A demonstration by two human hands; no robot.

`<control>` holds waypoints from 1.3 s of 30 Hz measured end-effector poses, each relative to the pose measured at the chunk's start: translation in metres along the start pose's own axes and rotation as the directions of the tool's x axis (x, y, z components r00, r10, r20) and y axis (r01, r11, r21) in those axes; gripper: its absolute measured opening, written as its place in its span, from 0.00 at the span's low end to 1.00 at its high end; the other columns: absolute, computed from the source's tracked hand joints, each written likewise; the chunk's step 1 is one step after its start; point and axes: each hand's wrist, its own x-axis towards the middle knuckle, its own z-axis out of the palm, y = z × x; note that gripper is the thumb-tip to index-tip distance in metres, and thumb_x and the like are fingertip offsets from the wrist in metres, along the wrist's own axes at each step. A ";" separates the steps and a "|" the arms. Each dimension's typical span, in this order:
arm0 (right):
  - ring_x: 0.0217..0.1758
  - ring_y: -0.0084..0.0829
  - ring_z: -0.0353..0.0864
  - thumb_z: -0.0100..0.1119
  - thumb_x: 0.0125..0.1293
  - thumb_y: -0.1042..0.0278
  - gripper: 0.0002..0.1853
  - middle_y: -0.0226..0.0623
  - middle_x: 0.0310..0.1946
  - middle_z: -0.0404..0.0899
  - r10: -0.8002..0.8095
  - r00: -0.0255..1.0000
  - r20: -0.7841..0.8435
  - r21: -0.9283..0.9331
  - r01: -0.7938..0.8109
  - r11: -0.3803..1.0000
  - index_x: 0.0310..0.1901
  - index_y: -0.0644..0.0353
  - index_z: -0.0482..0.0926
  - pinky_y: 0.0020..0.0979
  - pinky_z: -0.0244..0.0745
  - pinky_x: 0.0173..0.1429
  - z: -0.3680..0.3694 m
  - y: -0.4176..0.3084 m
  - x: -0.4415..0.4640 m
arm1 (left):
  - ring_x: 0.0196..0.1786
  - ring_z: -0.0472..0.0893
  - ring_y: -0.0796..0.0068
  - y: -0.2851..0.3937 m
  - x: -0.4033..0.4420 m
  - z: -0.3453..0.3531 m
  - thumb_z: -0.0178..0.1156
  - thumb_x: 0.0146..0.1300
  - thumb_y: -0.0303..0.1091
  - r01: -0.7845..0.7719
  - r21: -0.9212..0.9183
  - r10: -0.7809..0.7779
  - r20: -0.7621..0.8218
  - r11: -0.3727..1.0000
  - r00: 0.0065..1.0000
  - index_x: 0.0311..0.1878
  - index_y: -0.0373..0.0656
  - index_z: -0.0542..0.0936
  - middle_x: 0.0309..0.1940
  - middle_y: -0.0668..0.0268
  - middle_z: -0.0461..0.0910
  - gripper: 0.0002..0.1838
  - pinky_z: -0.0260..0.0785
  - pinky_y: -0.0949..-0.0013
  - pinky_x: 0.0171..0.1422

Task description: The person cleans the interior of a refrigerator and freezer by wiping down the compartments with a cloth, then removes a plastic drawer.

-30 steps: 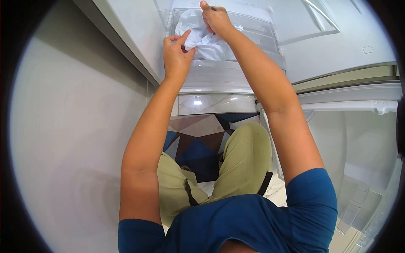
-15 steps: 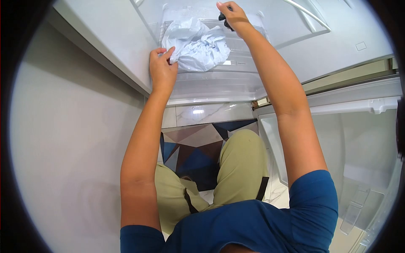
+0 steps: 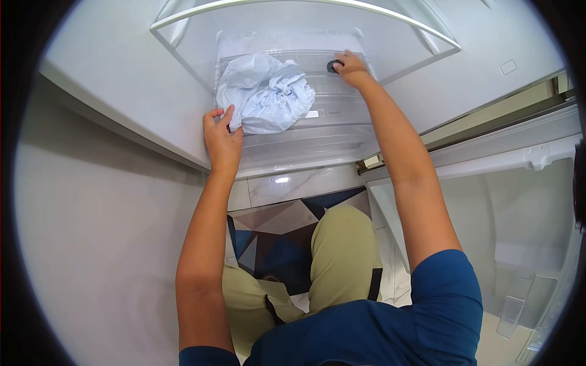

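A crumpled white plastic bag [image 3: 265,97], gathered into a knot on its right side, sits on the clear shelf [image 3: 326,85] low in the fridge. My left hand [image 3: 222,139] has its thumb and fingers closed at the bag's lower left corner. What is inside the bag is hidden. To the right of the bag, my right hand [image 3: 352,68] holds a small dark, rounded object [image 3: 333,66] at the right side of the shelf. Its kind does not show, and my fingers cover part of it.
A glass shelf with a white front rim [image 3: 305,3] spans above my hands. Below the lower shelf is a clear drawer [image 3: 305,143]. The open fridge door [image 3: 464,207] stands at my right, and a patterned mat [image 3: 274,226] lies on the tiled floor.
The view has tilted up, bringing the upper shelf's rim in. My right hand has brought the dark object down and nearer to the lower shelf. My left hand stays at the bag's corner.
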 end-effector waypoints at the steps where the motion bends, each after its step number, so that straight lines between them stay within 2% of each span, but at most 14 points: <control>1: 0.61 0.46 0.69 0.54 0.59 0.62 0.19 0.44 0.59 0.70 0.007 1.000 0.001 -0.003 -0.007 1.000 0.53 0.49 0.76 0.45 0.66 0.61 -0.001 0.004 -0.001 | 0.46 0.74 0.60 0.001 -0.001 0.000 0.64 0.46 0.19 0.019 -0.014 -0.019 0.007 1.000 1.000 0.52 0.42 0.79 0.48 0.57 0.68 0.25 0.69 0.66 0.47; 4: 0.52 0.45 0.77 0.58 0.60 0.59 0.17 0.48 0.47 0.79 0.026 0.997 0.071 0.035 -0.029 0.999 0.50 0.52 0.79 0.38 0.72 0.54 -0.017 0.006 -0.003 | 0.43 0.74 0.63 0.002 -0.001 0.001 0.64 0.47 0.19 0.020 -0.031 -0.020 0.006 0.999 1.000 0.52 0.42 0.79 0.48 0.58 0.68 0.25 0.70 0.67 0.44; 6: 0.42 0.44 0.80 0.60 0.59 0.59 0.15 0.45 0.37 0.81 0.174 0.952 -0.251 0.291 -0.097 0.952 0.47 0.53 0.81 0.36 0.73 0.49 -0.032 0.000 -0.016 | 0.42 0.74 0.64 -0.003 -0.002 0.002 0.64 0.47 0.19 0.014 -0.032 -0.014 -0.002 0.999 1.000 0.53 0.43 0.79 0.48 0.58 0.68 0.25 0.70 0.68 0.43; 8: 0.42 0.44 0.79 0.59 0.58 0.62 0.13 0.45 0.36 0.81 0.176 0.954 -0.243 0.268 -0.109 0.957 0.43 0.54 0.82 0.37 0.73 0.49 -0.043 -0.009 -0.027 | 0.37 0.72 0.73 -0.006 -0.002 0.005 0.65 0.50 0.23 -0.024 -0.005 0.024 -0.032 1.000 0.999 0.53 0.46 0.80 0.47 0.63 0.68 0.23 0.69 0.73 0.39; 17: 0.44 0.41 0.78 0.55 0.53 0.72 0.09 0.41 0.40 0.80 -0.004 0.986 -0.167 0.507 0.089 0.857 0.33 0.54 0.85 0.37 0.72 0.50 -0.009 -0.034 -0.051 | 0.33 0.71 0.71 -0.004 -0.002 0.005 0.65 0.48 0.22 0.003 -0.011 -0.003 -0.014 1.000 1.000 0.53 0.46 0.79 0.47 0.62 0.69 0.25 0.68 0.70 0.38; 19: 0.47 0.39 0.76 0.55 0.54 0.73 0.09 0.39 0.43 0.79 -0.012 0.982 -0.190 0.205 0.052 0.977 0.32 0.51 0.85 0.38 0.71 0.51 -0.011 -0.038 -0.048 | 0.33 0.71 0.71 -0.001 -0.001 0.004 0.65 0.48 0.22 0.022 -0.021 -0.022 -0.003 1.000 1.000 0.53 0.46 0.79 0.47 0.62 0.69 0.25 0.68 0.71 0.38; 23: 0.48 0.39 0.75 0.59 0.54 0.70 0.07 0.38 0.43 0.78 0.125 0.991 -0.045 0.200 -0.114 0.973 0.32 0.47 0.86 0.41 0.70 0.51 -0.016 -0.047 -0.028 | 0.32 0.71 0.72 -0.004 -0.002 0.004 0.65 0.49 0.22 0.025 -0.055 -0.025 -0.013 0.998 1.000 0.53 0.46 0.80 0.46 0.63 0.69 0.24 0.67 0.72 0.37; 25: 0.46 0.38 0.76 0.63 0.53 0.66 0.05 0.38 0.42 0.78 0.147 0.987 0.067 0.641 -0.155 0.752 0.32 0.45 0.85 0.40 0.71 0.50 -0.037 -0.060 -0.022 | 0.32 0.71 0.72 -0.005 -0.001 0.005 0.65 0.49 0.22 0.021 -0.057 -0.022 -0.018 0.998 1.000 0.53 0.46 0.80 0.46 0.63 0.69 0.24 0.67 0.72 0.37; 26: 0.46 0.38 0.76 0.63 0.53 0.66 0.05 0.38 0.42 0.78 0.145 0.987 0.071 0.642 -0.157 0.751 0.32 0.45 0.85 0.40 0.71 0.50 -0.038 -0.065 -0.022 | 0.32 0.71 0.73 -0.006 -0.003 0.005 0.65 0.49 0.23 0.018 -0.058 -0.019 -0.018 0.998 1.000 0.53 0.46 0.80 0.46 0.63 0.69 0.24 0.67 0.72 0.36; 28: 0.43 0.39 0.78 0.68 0.49 0.64 0.08 0.39 0.40 0.79 0.047 0.977 -0.206 0.392 0.039 0.919 0.33 0.49 0.85 0.36 0.73 0.47 -0.034 -0.068 -0.018 | 0.32 0.71 0.73 -0.006 -0.003 0.004 0.65 0.49 0.23 0.026 -0.056 -0.026 -0.008 0.998 1.000 0.53 0.46 0.80 0.46 0.63 0.69 0.24 0.67 0.72 0.36; 29: 0.43 0.39 0.78 0.68 0.49 0.64 0.08 0.39 0.40 0.79 0.046 0.977 -0.207 0.391 0.040 0.919 0.33 0.49 0.85 0.36 0.73 0.47 -0.032 -0.068 -0.019 | 0.32 0.71 0.73 -0.006 -0.002 0.005 0.65 0.49 0.23 0.032 -0.056 -0.032 -0.002 0.998 0.999 0.53 0.46 0.80 0.46 0.63 0.69 0.24 0.67 0.72 0.36; 31: 0.41 0.39 0.79 0.67 0.51 0.67 0.08 0.38 0.39 0.79 -0.093 0.992 0.082 0.459 0.046 0.887 0.34 0.50 0.85 0.32 0.75 0.45 -0.024 -0.067 -0.028 | 0.32 0.71 0.73 -0.007 -0.002 0.006 0.65 0.49 0.23 0.025 -0.056 -0.025 -0.007 0.998 1.000 0.53 0.46 0.80 0.45 0.63 0.69 0.24 0.67 0.72 0.36; 38: 0.39 0.35 0.80 0.62 0.54 0.74 0.08 0.39 0.39 0.81 -0.173 0.984 0.039 0.436 0.139 0.889 0.36 0.51 0.85 0.31 0.76 0.43 -0.016 -0.077 -0.013 | 0.32 0.71 0.72 -0.007 -0.002 0.007 0.66 0.49 0.24 0.007 -0.024 -0.008 -0.026 1.000 1.000 0.53 0.46 0.80 0.44 0.63 0.70 0.23 0.67 0.72 0.36; 39: 0.38 0.33 0.80 0.63 0.54 0.73 0.09 0.39 0.38 0.81 -0.141 0.973 0.184 0.502 0.030 0.864 0.38 0.52 0.85 0.30 0.75 0.43 -0.030 -0.083 -0.007 | 0.32 0.71 0.72 -0.006 -0.002 0.007 0.66 0.49 0.24 0.002 -0.022 -0.002 -0.025 1.000 1.000 0.53 0.46 0.80 0.44 0.63 0.70 0.23 0.67 0.72 0.36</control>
